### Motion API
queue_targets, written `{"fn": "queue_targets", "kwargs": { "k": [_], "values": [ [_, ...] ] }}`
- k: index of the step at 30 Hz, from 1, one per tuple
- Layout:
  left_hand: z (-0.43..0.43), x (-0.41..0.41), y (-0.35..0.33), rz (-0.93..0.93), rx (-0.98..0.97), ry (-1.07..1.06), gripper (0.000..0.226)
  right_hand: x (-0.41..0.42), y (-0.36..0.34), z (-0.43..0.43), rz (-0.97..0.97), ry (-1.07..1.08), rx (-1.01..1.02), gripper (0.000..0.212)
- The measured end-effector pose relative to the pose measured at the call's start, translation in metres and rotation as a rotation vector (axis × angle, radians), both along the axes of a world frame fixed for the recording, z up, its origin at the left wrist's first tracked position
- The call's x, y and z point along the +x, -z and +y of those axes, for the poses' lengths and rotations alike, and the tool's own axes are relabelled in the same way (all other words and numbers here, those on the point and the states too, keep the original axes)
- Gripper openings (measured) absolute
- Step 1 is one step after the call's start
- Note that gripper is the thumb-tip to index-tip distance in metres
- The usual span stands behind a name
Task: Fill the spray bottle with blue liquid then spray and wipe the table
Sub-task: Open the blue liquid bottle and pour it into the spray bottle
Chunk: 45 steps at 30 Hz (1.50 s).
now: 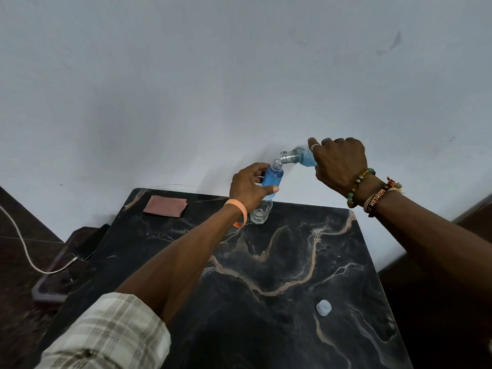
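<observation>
Head view: the left hand (pixel 249 186) holds the spray bottle (pixel 273 179) in the air over the table's (pixel 266 262) far edge, above a glass (pixel 261 211). The bottle leans slightly with its open neck up, probably to catch the pour. It already looks mostly full of blue. Thumb and fingers curl closely round its body.

The right hand (pixel 339 162) wraps a larger bottle (pixel 299 155) and tips it, mouth down, just beside the spray bottle's neck. Blue liquid pools toward its shoulder. I cannot tell whether any stream is running.

A cap (pixel 324 307) lies near the front right of the table, and a folded cloth (pixel 165 206) waits at the far left corner, likely for wiping.
</observation>
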<state>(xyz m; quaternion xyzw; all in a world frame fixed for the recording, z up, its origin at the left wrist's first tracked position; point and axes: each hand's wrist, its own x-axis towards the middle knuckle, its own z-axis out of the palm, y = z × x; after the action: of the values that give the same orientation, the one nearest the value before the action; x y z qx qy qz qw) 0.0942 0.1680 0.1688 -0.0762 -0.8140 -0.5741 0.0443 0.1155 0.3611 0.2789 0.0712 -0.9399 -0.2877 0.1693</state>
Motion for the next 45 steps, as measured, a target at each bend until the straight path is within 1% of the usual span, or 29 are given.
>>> {"fn": "queue_targets", "kwargs": {
  "k": [10, 26, 36, 45],
  "values": [
    [0.0, 0.002, -0.002, 0.002, 0.003, 0.007, 0.058, -0.001, 0.003, 0.002, 0.001, 0.0, 0.002, 0.052],
    [-0.001, 0.004, -0.003, -0.011, 0.0, 0.0, 0.059, 0.001, 0.01, 0.002, -0.008, 0.01, -0.054, 0.047],
    [-0.001, 0.005, -0.003, -0.016, -0.009, -0.003, 0.058, 0.002, 0.012, 0.003, 0.013, -0.002, -0.051, 0.053],
    [-0.003, 0.006, -0.001, -0.019, -0.006, -0.001, 0.058, 0.003, 0.015, 0.001, 0.022, -0.011, -0.049, 0.052]
  ]
}}
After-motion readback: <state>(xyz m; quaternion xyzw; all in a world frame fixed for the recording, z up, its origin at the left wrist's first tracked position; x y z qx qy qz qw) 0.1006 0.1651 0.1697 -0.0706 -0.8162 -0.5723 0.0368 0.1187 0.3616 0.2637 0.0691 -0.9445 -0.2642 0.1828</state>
